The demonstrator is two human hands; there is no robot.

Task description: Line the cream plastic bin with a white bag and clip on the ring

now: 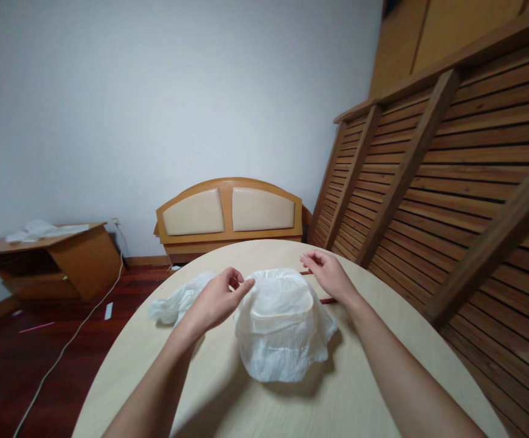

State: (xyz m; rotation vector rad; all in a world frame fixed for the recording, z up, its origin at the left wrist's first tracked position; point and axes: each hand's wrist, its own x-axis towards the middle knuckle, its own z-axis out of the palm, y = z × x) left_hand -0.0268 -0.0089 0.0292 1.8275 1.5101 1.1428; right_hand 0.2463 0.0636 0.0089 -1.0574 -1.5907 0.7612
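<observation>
A white plastic bag stands in the middle of a round pale wooden table, wrapped round something box-shaped that I cannot make out. My left hand pinches the bag's upper left edge between thumb and fingers. My right hand sits at the bag's far right side, fingers curled and pinched near the rim; what it grips is hidden. A second crumpled white bag lies on the table just left of my left hand.
A thin red stick lies on the table beside my right wrist. A slatted wooden bed frame leans on the right. A padded headboard stands against the wall. A low wooden cabinet and a white cable are at left.
</observation>
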